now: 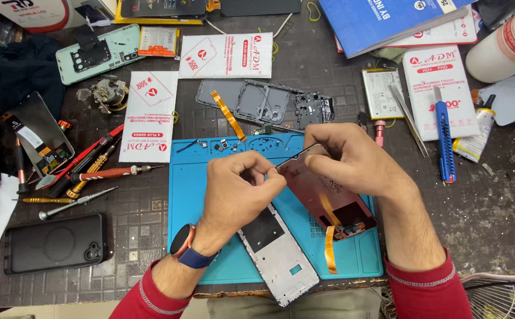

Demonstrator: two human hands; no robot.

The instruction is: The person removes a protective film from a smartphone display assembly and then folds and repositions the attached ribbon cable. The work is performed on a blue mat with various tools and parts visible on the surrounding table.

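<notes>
The left hand (240, 183) is curled narrow, its thumb and forefinger pinched on the upper corner of a phone display panel (328, 198), while the right hand (352, 159) grips the same panel along its top edge with bent fingers. The panel is held tilted just above a blue repair mat (189, 207), its back side up, with an orange flex cable (330, 251) hanging from its lower end at 6 o'clock. Under the left wrist, at 7 o'clock from the panel, a silver phone mid-frame (281, 260) lies slanted on the mat and reaches over its near edge. A smartwatch (185, 247) with a dark blue strap sits on the left wrist, and both arms wear red sleeves (429, 289). At 12 o'clock from the hands, past the mat's small parts tray, a grey phone housing (263, 103) with another orange ribbon lies on the dark surface (494, 207). At 9 o'clock a cluster of screwdrivers (86, 177) lies beside a white screen-protector packet (148, 118), and a black phone case (54, 242) rests at 8 o'clock. At 3 o'clock lie metal tweezers (408, 118) and a blue utility knife (443, 142), with a phone battery (381, 91) near them at 2 o'clock.
</notes>
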